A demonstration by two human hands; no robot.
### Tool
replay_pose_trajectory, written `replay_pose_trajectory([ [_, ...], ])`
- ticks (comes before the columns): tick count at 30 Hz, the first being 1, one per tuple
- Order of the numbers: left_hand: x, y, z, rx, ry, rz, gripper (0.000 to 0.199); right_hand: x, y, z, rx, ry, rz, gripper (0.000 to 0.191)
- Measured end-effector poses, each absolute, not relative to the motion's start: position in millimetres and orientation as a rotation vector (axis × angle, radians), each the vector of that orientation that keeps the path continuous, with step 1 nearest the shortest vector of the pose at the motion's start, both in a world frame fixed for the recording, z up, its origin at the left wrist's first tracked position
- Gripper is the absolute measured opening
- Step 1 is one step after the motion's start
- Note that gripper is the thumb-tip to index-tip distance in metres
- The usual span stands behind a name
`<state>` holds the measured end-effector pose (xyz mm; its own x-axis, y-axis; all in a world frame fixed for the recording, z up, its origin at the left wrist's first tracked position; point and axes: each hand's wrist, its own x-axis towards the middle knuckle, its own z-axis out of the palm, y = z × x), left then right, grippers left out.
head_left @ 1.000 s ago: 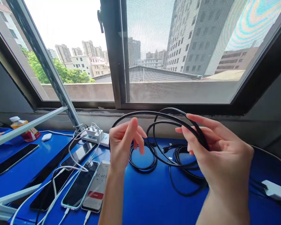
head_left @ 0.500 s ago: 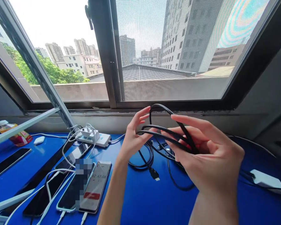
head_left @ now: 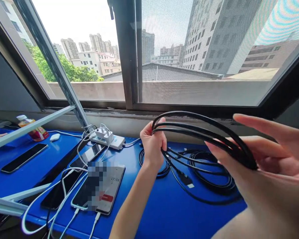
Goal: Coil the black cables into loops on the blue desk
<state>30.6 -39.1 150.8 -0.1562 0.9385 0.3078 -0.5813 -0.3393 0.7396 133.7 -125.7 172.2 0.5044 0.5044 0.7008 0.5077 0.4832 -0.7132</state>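
Observation:
Loops of black cable point(head_left: 189, 127) stretch between my two hands above the blue table. My left hand point(head_left: 153, 141) is closed around the left end of the loops. The right end of the loops rests against the palm of my right hand point(head_left: 266, 159), whose fingers are spread apart. A black connector point(head_left: 185, 179) with a light metal tip hangs or lies below the loops; which one I cannot tell. Behind and beneath are coiled black cables point(head_left: 211, 182) on the table, and a smaller coil point(head_left: 141, 159) is partly hidden by my left wrist.
Several phones, one a lit phone point(head_left: 112, 189), lie at the left with white cables. A power strip point(head_left: 118, 142) sits near the window wall. A metal frame point(head_left: 62, 74) crosses the left side. Beyond it are a bottle point(head_left: 35, 129) and another phone point(head_left: 25, 157).
My hands have moved apart and the cable loops are stretched wider. My left hand has closed on them, while my right hand's fingers have spread. The view has shifted right.

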Motion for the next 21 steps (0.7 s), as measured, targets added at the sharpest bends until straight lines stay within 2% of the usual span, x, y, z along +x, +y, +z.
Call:
replay_pose_trajectory([
  [3,26,-43,156,0.785,0.511,1.765,0.055,142,-113,171,-1.188,-1.267,0.016,0.038],
  [6,27,-49,159,0.714,0.477,1.691,0.052,144,-106,172,-1.125,-1.32,0.103,0.02],
  [8,33,-49,157,0.688,0.47,1.685,0.049,143,-107,175,-1.019,-1.302,0.247,0.014],
  [11,45,-44,147,0.768,0.48,1.659,0.049,143,-116,177,-0.946,-1.334,0.512,0.015],
  [14,53,-33,136,0.946,0.554,1.5,0.049,145,-127,176,-1.01,-1.322,0.595,0.018],
  [18,51,-22,126,1.178,0.811,1.216,0.035,141,-129,176,-1.132,-1.121,0.444,0.015],
  [21,45,-19,124,1.392,0.92,0.811,0.049,133,-123,178,-1.106,-1.001,0.391,0.015],
])
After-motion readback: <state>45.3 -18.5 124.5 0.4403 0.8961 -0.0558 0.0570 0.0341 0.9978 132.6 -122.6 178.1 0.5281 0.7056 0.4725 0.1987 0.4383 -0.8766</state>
